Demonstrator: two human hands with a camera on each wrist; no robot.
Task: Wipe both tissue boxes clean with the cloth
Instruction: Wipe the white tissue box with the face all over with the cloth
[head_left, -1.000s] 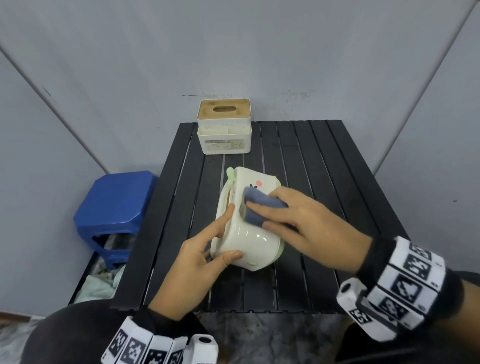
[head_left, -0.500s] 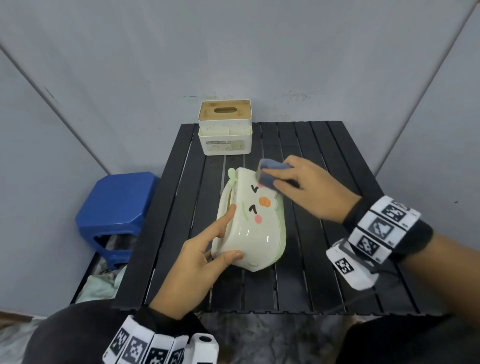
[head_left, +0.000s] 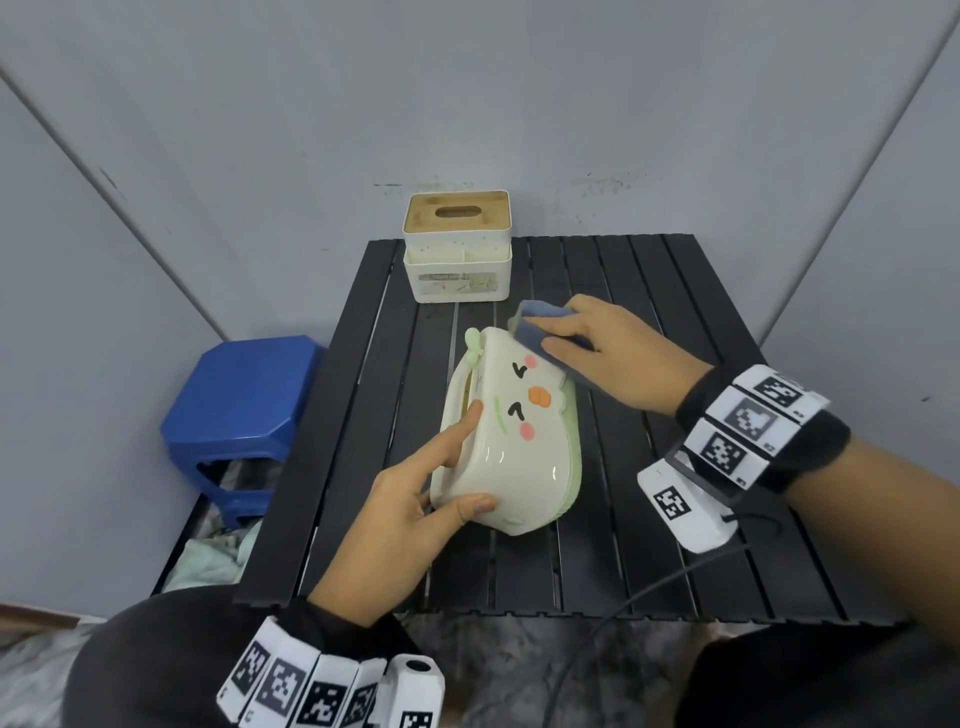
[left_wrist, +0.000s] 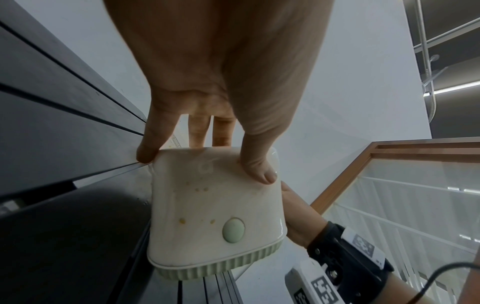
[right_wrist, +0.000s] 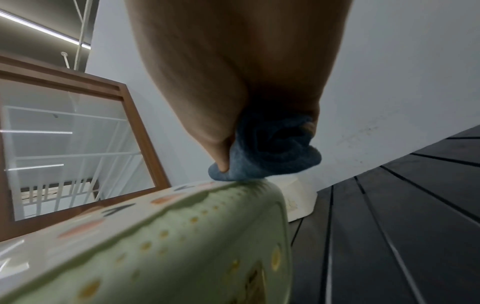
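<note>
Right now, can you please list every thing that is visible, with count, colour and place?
duck-face tissue box: 1, cream with green base, table centre, on its side
square tissue box: 1, white with wooden lid, table's far edge
cloth: 1, blue, pressed on the duck-face box's far end
table: 1, black, slatted
stool: 1, blue, left of table
left hand: 1, grips the duck-face box's near end
right hand: 1, holds the cloth
</note>
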